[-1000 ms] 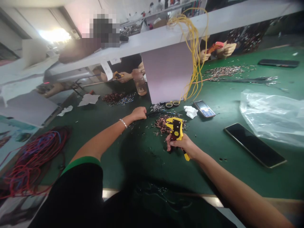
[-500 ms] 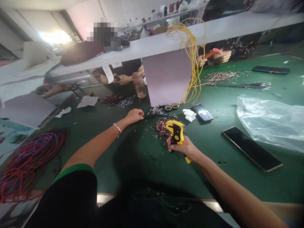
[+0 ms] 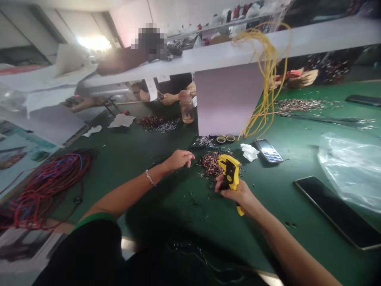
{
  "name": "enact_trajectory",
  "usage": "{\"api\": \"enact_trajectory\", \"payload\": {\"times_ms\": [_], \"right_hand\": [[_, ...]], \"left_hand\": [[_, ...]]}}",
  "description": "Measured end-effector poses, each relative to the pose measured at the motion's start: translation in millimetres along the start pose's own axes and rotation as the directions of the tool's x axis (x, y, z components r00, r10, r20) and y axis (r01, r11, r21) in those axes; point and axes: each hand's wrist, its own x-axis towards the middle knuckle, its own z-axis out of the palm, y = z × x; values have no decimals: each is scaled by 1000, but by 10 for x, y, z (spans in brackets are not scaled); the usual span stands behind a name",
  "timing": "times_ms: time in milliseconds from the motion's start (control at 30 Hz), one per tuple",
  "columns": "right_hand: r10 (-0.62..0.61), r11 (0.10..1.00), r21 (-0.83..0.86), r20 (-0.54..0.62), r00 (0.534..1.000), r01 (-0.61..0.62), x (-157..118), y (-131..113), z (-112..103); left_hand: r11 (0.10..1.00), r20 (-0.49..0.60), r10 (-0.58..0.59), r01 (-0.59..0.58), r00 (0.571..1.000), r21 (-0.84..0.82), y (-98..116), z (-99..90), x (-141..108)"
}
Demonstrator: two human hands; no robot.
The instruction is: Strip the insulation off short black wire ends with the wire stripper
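My right hand [image 3: 239, 194] is wrapped round a yellow and black wire stripper [image 3: 230, 172], whose head points up and away from me. The tool is held over the near right side of a pile of copper-coloured wire bits [image 3: 211, 162]. Just left of that pile is my left hand [image 3: 180, 159], its fingers curled together in a pinch. Whatever may be between those fingertips is too small to make out. Beyond both hands lie thin dark wires [image 3: 217, 149] and a small heap of silvery bits [image 3: 205, 140].
Around lie a keypad phone [image 3: 269, 151], crumpled tissue [image 3: 249, 152], a large dark phone [image 3: 336, 210], a plastic bag [image 3: 351, 171], tape rolls [image 3: 225, 139] and red cables [image 3: 56, 178]. Yellow wires [image 3: 264, 87] hang from the shelf [image 3: 184, 55]. Co-workers' hands show beyond.
My view has swung left, so the scene sits further right. My left hand has come a little towards me and closer to the copper pile. The wire stripper stays in my right hand.
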Motion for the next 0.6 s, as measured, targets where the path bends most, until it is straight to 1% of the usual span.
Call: {"api": "enact_trajectory", "payload": {"times_ms": [67,167,233,333,467,600], "right_hand": [[14,1000,5,25,1000,-15,-9,1,-6],[40,999,-16,60,997,-40,-22,12,-8],[43,999,-28,59,997,-42,-27,29,-9],[44,997,-58,37,998,-42,-33,54,-13],[57,992,-115,25,998,-54,-52,74,-18],[46,983,-177,11,999,-44,-68,81,-24]], "left_hand": [[998,3,-21,21,1000,-53,-1,66,-82],[991,3,-46,46,999,-123,15,117,-180],[978,4,-60,59,998,-202,34,133,-234],[961,-2,-35,34,999,-273,56,154,-302],[953,-57,-33,14,998,-303,60,174,-366],[961,-98,-47,18,994,-277,54,132,-397]]}}
